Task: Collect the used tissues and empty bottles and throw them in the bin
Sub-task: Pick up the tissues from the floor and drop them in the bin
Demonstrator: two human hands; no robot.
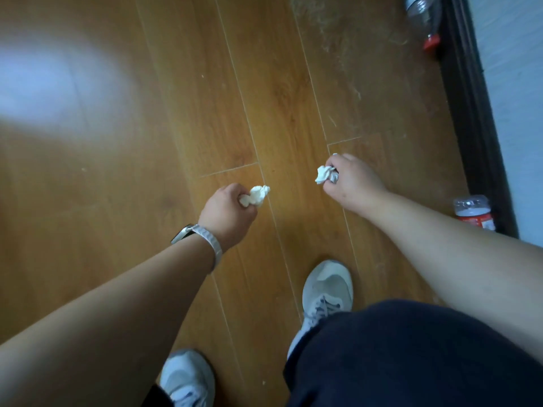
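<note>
Grip, left: my left hand (227,211) is curled into a fist around a crumpled tissue (257,195), which sticks out past the thumb side.
Grip, right: my right hand (351,179) is balled the same way on a second tissue wad (324,173); I see a greyish bit beside it that I cannot identify.
Height: both fists hang above the wooden floor (117,171); neither tissue touches it.
Wrist: a watch with a pale strap (202,236) sits on the left forearm.
Feet: two grey trainers (326,289) stand below the hands, one ahead of the other.
Bottles: one clear bottle with a red label (473,211) lies by the dark skirting board (476,118) to my right; another with a red cap (424,16) lies further along the same edge.
Bin: not in view, so I cannot say which way to carry.
Stage: I judge the tissues gathered and the bottles not yet picked up.
Risk: both hands are full, so reaching for a bottle could loosen a fist and drop a tissue; a smooth round bottle nudged by fingers or a foot may roll along the skirting.
Room: open floor to the left and ahead; wall and skirting close off the right side.
</note>
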